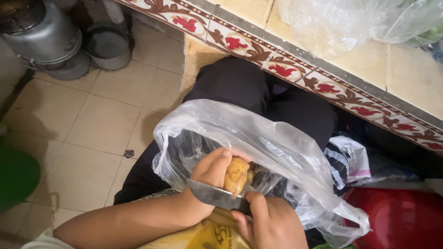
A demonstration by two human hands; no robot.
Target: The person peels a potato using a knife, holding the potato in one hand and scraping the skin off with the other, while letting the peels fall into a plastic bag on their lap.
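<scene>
The potato (236, 176), yellowish-brown and oval, is sitting upright just above the open mouth of the clear plastic bag (277, 147), which is lying across the person's dark-trousered lap. The left hand (212, 173) is gripping the potato from its left side, thumb and fingers curling around it. The right hand (272, 223), just below and right of the potato, is clenching the handle of a knife (214, 194), whose grey blade is running leftward under the left hand, its edge touching the potato's lower end. Behind the bag, a tiled ledge (323, 85) with a red flower border is crossing the view diagonally, and another clear bag (350, 20) is resting on top of it. Far left of the plastic bag, metal pots (50, 39) are standing on the tiled floor (92, 120). Right of the bag, a red basin (401, 216) is showing.
</scene>
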